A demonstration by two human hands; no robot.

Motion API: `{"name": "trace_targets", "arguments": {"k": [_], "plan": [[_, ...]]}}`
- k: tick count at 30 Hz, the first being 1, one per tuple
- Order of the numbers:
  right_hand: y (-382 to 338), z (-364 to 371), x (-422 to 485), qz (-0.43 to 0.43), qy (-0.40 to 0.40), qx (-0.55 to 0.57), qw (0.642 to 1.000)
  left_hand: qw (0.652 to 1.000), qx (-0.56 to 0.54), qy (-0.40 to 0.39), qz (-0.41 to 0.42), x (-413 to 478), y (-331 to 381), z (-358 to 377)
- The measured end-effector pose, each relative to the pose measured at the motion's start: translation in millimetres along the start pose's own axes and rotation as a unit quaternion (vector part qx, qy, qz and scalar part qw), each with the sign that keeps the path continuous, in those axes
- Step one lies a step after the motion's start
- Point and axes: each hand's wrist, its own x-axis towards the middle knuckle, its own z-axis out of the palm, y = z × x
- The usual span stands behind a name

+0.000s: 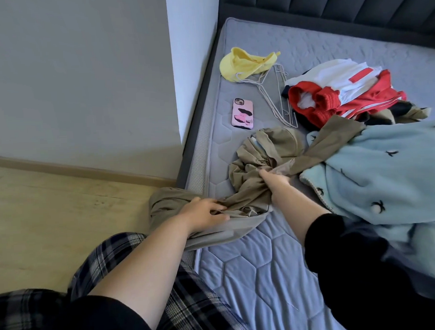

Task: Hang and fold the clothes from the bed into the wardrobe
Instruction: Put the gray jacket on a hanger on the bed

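Bed: grey quilted mattress [253, 263], with a dark padded headboard [329, 2] at the far end.
Far corner: crumpled yellow garment [242, 62], touching the wire hangers [275, 97].
Hangers: lying flat, between the yellow garment and the red-and-white pile [343, 94].
Phone [243, 112]: pink case, camera side up, just beside the hangers.
Near edge: bunched khaki garment [256, 163], one end spilling over the mattress side.
Right side: pale blue fleece [386, 172] with dark bird shapes, touching the khaki garment.

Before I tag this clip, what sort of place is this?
Most likely a bedroom: a quilted mattress against a padded headboard, with loose clothes and wire hangers lying on it.
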Motion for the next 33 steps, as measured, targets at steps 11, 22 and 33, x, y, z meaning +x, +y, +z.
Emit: {"name": "trace_targets", "arguments": {"k": [11, 22, 33], "plan": [[-16, 21, -43, -0.002, -0.230, 0.173, 0.958, 0.910, -0.392, 0.129, -0.036, -4, 14, -27], [-123, 118, -206, -0.303, -0.315, 0.044, 0.898, 0.690, -0.667, 0.281, -0.009, -83, -6, -193], [-190, 207, -371, -0.307, -0.385, 0.171, 0.853, 0.693, -0.526, 0.490, -0.061, -245, -92, -291]]}}
